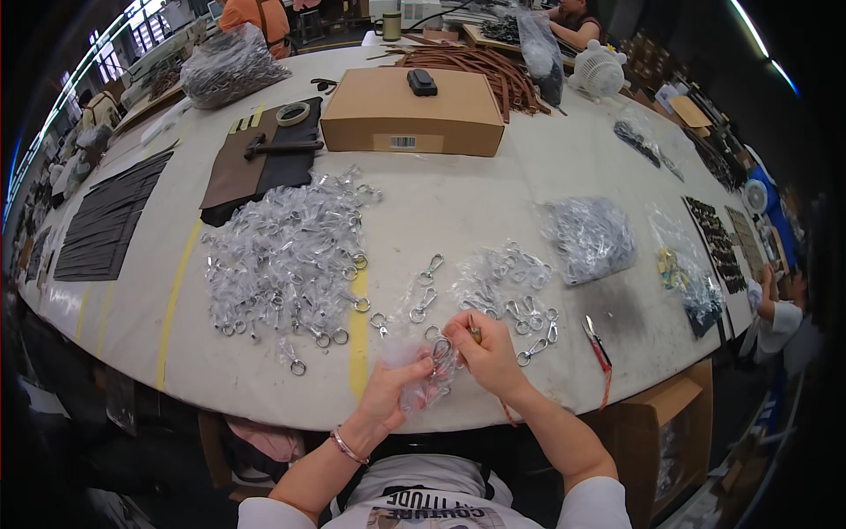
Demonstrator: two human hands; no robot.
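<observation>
In front of me, my left hand (392, 388) is closed round a crumpled clear plastic bag (407, 351). A silvery metal snap hook (441, 349) lies at its thumb, partly covered by film. My right hand (489, 354) pinches close beside the hook, against the same plastic; its fingertips are partly hidden. The end of a slim brass-coloured item (476, 334) sticks out between its fingers. Just beyond lie loose snap hooks (424, 304) on the table. Right of them is a small heap of hooks in clear film (511, 278).
A large pile of plastic-wrapped ringed hardware (286, 251) covers the left middle. Red-handled snips (597, 342) lie at right, near a filled clear bag (589, 238). Farther back are a cardboard box (410, 110), a hammer (282, 147), brown straps (476, 72) and a white fan (599, 70).
</observation>
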